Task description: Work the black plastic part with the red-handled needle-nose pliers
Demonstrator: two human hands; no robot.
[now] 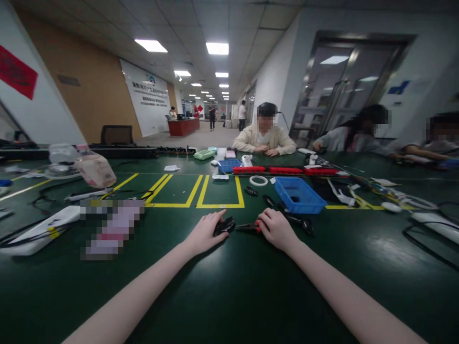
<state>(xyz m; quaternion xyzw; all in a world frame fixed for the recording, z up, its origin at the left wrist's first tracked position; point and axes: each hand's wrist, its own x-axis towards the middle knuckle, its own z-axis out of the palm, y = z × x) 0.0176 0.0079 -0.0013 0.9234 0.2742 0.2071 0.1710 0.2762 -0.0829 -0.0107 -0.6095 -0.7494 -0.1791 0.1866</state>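
Over the green table, my left hand [208, 231] grips a small black part [225, 226] between thumb and fingers; what kind of part it is, I cannot make out. My right hand [277, 227] is closed around the red handles of needle-nose pliers [247, 227]. The pliers' dark jaws point left and end at or very near the black part; whether they touch it is unclear. Just beyond my right hand lie black cable-like pieces [304, 224]. A blue basket [304, 206] stands behind them with a small dark item inside.
Yellow tape outlines [220, 206] mark the table ahead. A white tape roll [258, 180] and red strips [285, 170] lie farther back. To the left are a white power strip [46, 231] and a bottle [95, 169]. A person [264, 136] sits opposite, others at right.
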